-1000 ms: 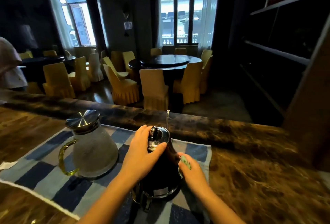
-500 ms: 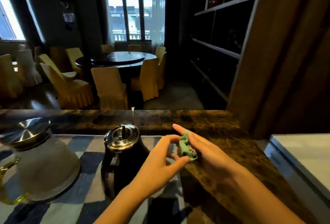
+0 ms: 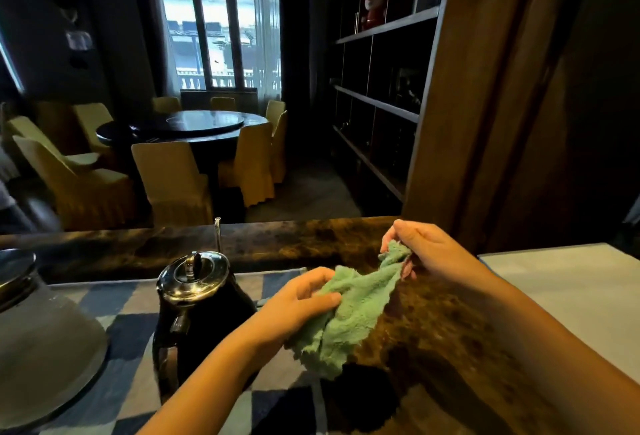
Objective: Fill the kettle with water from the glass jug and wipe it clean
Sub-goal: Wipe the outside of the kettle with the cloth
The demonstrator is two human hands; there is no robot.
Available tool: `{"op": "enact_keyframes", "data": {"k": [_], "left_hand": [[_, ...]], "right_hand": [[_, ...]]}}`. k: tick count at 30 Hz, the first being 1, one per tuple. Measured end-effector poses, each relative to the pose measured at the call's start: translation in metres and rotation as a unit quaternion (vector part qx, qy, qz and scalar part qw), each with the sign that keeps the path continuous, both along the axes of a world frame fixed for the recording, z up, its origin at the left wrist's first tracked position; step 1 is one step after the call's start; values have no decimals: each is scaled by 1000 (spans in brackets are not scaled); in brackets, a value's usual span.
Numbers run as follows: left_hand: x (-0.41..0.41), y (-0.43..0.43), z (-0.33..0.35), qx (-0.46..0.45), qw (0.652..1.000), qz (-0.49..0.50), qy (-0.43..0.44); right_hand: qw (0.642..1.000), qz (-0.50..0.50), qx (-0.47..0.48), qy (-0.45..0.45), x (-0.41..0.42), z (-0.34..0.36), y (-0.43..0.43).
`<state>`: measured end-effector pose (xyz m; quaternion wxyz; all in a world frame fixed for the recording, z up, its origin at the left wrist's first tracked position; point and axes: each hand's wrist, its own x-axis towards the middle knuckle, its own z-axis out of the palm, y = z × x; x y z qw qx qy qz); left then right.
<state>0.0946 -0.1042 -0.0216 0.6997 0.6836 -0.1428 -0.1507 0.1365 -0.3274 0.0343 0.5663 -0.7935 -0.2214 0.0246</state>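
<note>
**Cloth spread between my hands, kettle waiting at my left**

The green cloth (image 3: pixel 349 313) is soft, fluffy and limp; it sags between my two grips and its loose lower edge hangs just above the counter (image 3: pixel 433 330). It weighs next to nothing, so I judge a light pinch at the edges is enough to open it out. My left hand (image 3: pixel 298 303) is closed on the near left part of it, thumb over fingers. My right hand (image 3: pixel 426 254), farther and to the right, pinches its top corner with the fingertips, wrist raised.

The kettle (image 3: pixel 197 313) stands on the blue checked mat (image 3: pixel 114 299), just left of my left hand and not touched. It is dark and glossy with a shiny lid, so likely slick, and heavy if filled. I would steady it by the handle on its near side. The glass jug (image 3: pixel 41 337) sits at the far left edge of view.
</note>
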Motion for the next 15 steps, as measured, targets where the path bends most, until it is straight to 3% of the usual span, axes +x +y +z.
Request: {"op": "enact_keyframes", "data": {"k": [4,7,11,15], "left_hand": [[9,-4,3,-45,993,-40,104],[8,-6,1,1,979,-106,172],[6,-22,-4,45,975,-138,169],[10,-33,-7,-28,987,-91,132]], "right_hand": [[994,59,61,66,-5,0,-11],[987,83,89,105,-10,4,-9],[986,142,30,83,-18,6,0],[984,132,19,119,-15,0,-1]]}}
